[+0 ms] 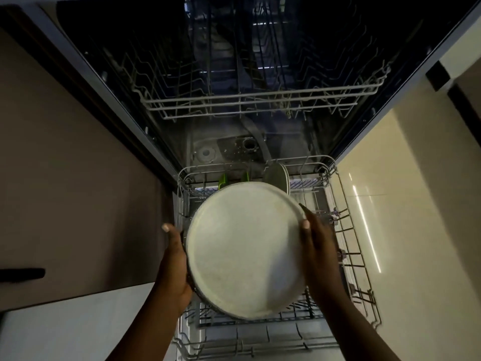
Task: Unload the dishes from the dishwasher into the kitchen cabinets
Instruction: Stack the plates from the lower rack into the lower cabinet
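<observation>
The plate (244, 250) hangs face-up above the lower rack (359, 259), left hand (173, 267) and right hand (318, 252) clamping opposite edges, equally near.

A large white plate (244, 250) is gripped at its nine o'clock edge by the left hand (175, 264) and at three o'clock by the right hand (318, 252). It hangs above the pulled-out lower rack (356, 259). At twelve o'clock a smaller plate (276, 177) stands upright beside green items (223, 180).
</observation>
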`<state>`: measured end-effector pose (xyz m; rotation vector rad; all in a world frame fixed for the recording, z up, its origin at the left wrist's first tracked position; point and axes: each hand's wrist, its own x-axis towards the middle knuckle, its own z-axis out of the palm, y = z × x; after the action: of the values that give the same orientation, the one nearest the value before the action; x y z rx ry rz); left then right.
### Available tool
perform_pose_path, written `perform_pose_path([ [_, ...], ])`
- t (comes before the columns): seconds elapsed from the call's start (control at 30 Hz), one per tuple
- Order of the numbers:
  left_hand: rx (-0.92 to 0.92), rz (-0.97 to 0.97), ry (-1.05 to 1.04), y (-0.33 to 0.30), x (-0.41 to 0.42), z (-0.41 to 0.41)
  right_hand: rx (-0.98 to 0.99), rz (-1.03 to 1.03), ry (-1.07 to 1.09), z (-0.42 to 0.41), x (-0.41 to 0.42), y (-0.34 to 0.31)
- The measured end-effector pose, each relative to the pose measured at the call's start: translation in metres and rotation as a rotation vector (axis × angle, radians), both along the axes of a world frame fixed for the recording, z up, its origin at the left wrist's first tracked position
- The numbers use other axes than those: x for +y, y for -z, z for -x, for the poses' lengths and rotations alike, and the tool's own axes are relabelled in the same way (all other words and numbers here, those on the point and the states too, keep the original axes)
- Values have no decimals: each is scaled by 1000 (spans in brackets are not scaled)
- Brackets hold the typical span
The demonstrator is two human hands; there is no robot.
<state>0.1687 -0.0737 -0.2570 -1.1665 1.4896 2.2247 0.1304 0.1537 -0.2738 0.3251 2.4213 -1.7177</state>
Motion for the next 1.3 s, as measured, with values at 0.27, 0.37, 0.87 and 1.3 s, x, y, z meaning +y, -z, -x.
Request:
perform_pose_path([
  [0.27,75,81,27,-5,-17,-5,-63,9,-107,4,-8,3],
  [0.37,71,126,-44,-1,-27,-12,-113,-150,63,45,-18,18],
  [0.87,-20,125,-199,-4,-47,-30,314,-712,252,84,7,-65],
  [1.3,38,52,-91,-51,-19,-24,-63,-65,-63,6,-19,-69],
])
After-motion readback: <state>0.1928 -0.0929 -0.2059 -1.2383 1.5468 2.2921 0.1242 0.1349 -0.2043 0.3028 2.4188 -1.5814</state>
